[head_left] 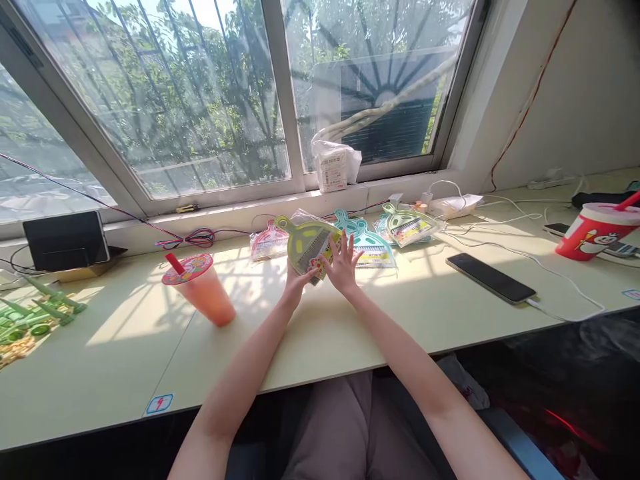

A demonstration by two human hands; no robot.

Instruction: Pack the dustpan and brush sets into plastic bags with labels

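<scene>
Yellow-green dustpan set (304, 245) in clear wrap, held tilted over the near part of the counter (345, 333), handle up and to the left. My left hand (297, 283) grips its lower edge, thumb across the front, other fingers mostly hidden behind. My right hand (341, 272) lies against the label side, fingers spread wide. Just behind: pink set (271, 238) on the left, teal set (371, 245) on the right. Orange drink cup (207, 293) well to the left; black phone (490, 277) right, white cable (570, 319) plugged in.
</scene>
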